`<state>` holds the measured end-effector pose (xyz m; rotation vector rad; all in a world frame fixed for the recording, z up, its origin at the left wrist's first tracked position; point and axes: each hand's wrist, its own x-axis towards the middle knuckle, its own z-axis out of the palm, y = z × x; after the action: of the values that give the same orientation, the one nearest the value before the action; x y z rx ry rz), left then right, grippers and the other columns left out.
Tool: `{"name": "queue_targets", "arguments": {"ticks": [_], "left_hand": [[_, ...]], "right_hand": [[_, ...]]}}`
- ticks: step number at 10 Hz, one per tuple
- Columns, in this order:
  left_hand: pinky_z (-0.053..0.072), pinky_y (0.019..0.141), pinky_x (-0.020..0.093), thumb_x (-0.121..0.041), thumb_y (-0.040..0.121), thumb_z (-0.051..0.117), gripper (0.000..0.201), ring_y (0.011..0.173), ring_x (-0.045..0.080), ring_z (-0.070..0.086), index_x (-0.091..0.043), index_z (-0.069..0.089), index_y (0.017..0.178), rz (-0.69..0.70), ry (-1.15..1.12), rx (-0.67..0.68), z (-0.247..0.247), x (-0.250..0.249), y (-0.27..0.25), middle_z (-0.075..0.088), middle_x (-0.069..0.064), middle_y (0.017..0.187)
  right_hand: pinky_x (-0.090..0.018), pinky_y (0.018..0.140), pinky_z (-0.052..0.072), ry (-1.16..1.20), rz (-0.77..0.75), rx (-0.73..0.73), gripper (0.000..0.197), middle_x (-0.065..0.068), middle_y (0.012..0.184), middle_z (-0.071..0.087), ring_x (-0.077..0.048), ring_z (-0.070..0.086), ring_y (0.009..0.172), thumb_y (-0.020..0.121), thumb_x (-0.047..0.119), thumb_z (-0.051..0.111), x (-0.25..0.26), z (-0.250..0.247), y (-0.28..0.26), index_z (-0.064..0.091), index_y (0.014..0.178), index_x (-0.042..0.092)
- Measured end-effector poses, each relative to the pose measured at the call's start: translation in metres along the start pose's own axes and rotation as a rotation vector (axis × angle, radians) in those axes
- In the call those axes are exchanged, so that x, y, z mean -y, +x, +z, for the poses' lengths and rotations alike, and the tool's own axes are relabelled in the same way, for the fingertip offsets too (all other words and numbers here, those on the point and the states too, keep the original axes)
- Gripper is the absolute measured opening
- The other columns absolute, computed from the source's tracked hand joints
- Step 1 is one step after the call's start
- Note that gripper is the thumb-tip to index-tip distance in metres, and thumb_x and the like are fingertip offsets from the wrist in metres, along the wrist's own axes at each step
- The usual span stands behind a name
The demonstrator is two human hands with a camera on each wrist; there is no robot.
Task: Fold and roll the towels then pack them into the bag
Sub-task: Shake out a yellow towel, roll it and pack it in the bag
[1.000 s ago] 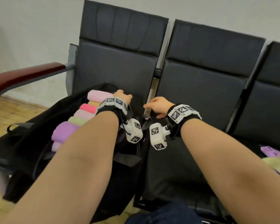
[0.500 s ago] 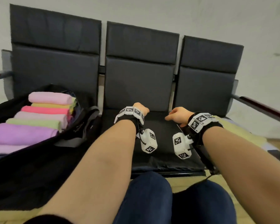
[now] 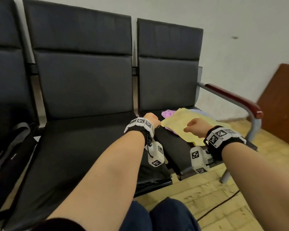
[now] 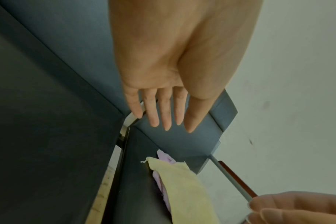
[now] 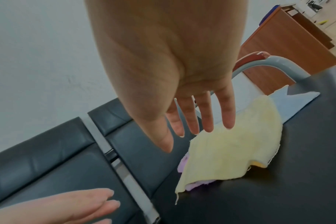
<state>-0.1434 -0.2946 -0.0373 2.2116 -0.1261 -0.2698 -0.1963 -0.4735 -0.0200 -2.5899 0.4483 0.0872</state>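
Both hands are hovering empty, fingers straight and spread; the left hand [image 4: 171,63] is hanging over the seat gap, the right hand [image 5: 169,63] above the yellow towel [image 5: 230,145]; that towel is lying flat on the rightmost seat [image 3: 177,147], covering a purple towel [image 5: 184,164] (only edges showing); the black bag [image 3: 8,144] is sitting far left, its contents indistinct.

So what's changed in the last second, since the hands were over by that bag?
Both hands swung rightward, away from the bag of rolled towels: the left hand and right hand now reach, fingers straight, toward the yellow towel on the end seat. Neither holds anything, as before.
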Motion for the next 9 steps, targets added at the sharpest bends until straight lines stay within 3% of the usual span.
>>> {"name": "queue_targets", "arguments": {"ticks": [1,2,3,4,5,6,7,8,9], "left_hand": [[0.043,0.081,0.028,-0.011,0.087,0.064,0.014,0.092,0.023,0.056,-0.012,0.06,0.074,-0.046,-0.039,0.009,0.026,-0.007,0.034,0.06,0.007,0.086],[0.045,0.089,0.03,-0.012,0.088,0.064,0.023,0.106,0.027,0.06,-0.002,0.064,0.108,-0.068,-0.018,0.032,0.049,-0.008,0.062,0.064,0.014,0.113],[0.047,0.094,0.034,-0.017,0.086,0.067,0.035,0.113,0.029,0.06,-0.002,0.063,0.117,-0.093,0.0,0.065,0.075,-0.001,0.091,0.064,0.014,0.119],[0.052,0.085,0.033,-0.021,0.086,0.066,0.034,0.107,0.029,0.064,-0.001,0.064,0.114,-0.173,-0.095,0.172,0.102,0.009,0.113,0.068,0.011,0.1],[0.054,0.053,0.021,-0.013,0.094,0.059,0.018,0.073,0.022,0.067,0.003,0.056,0.088,-0.318,-0.326,0.336,0.127,0.006,0.122,0.057,0.01,0.074],[0.055,0.049,0.022,-0.015,0.091,0.063,0.023,0.058,0.017,0.064,-0.005,0.045,0.08,-0.3,-0.406,0.346,0.145,0.005,0.132,0.059,0.011,0.079],[0.054,0.057,0.022,-0.022,0.091,0.064,0.021,0.069,0.014,0.064,-0.008,0.051,0.082,-0.213,-0.468,0.354,0.154,0.002,0.131,0.061,0.006,0.083],[0.042,0.056,0.021,-0.018,0.09,0.062,0.017,0.061,0.011,0.051,-0.014,0.057,0.075,-0.197,-0.456,0.336,0.154,-0.007,0.138,0.058,0.001,0.075],[0.044,0.058,0.028,-0.013,0.092,0.058,0.015,0.064,0.017,0.05,-0.009,0.056,0.079,-0.202,-0.593,0.223,0.139,-0.017,0.134,0.057,0.01,0.082]], "right_hand": [[-0.034,0.087,0.045,-0.01,0.027,0.013,0.042,-0.009,0.114,0.057,-0.028,0.055,0.108,0.087,0.02,0.069,-0.028,0.001,0.039,0.058,0.123,0.003],[-0.031,0.089,0.041,-0.039,0.032,0.003,0.044,-0.01,0.127,0.056,-0.027,0.052,0.116,0.084,0.019,0.071,-0.05,0.01,0.07,0.057,0.123,0.007],[-0.031,0.089,0.042,-0.092,0.029,0.013,0.044,-0.01,0.129,0.055,-0.027,0.052,0.117,0.082,0.02,0.071,-0.072,0.024,0.099,0.057,0.122,0.009],[-0.038,0.097,0.043,-0.278,0.063,0.078,0.045,-0.009,0.124,0.051,-0.031,0.046,0.118,0.082,0.033,0.071,-0.093,0.041,0.118,0.055,0.119,0.013],[-0.045,0.099,0.042,-0.35,0.075,0.111,0.03,-0.008,0.116,0.053,-0.032,0.049,0.113,0.087,0.034,0.065,-0.108,0.051,0.128,0.056,0.108,0.015],[-0.037,0.087,0.046,-0.117,-0.002,0.047,0.012,-0.008,0.098,0.064,-0.029,0.058,0.094,0.09,0.024,0.06,-0.119,0.053,0.137,0.063,0.09,0.013],[-0.026,0.065,0.042,0.235,-0.104,-0.01,0.008,-0.004,0.085,0.065,-0.02,0.057,0.08,0.085,0.02,0.071,-0.121,0.047,0.136,0.067,0.084,0.013],[-0.018,0.066,0.038,0.383,-0.175,0.017,0.006,0.003,0.082,0.064,-0.008,0.054,0.074,0.082,0.015,0.075,-0.113,0.032,0.125,0.069,0.081,0.016],[-0.017,0.069,0.039,0.38,-0.211,0.04,0.01,0.0,0.086,0.065,-0.007,0.054,0.074,0.081,0.011,0.075,-0.101,0.019,0.112,0.071,0.089,0.009]]}}
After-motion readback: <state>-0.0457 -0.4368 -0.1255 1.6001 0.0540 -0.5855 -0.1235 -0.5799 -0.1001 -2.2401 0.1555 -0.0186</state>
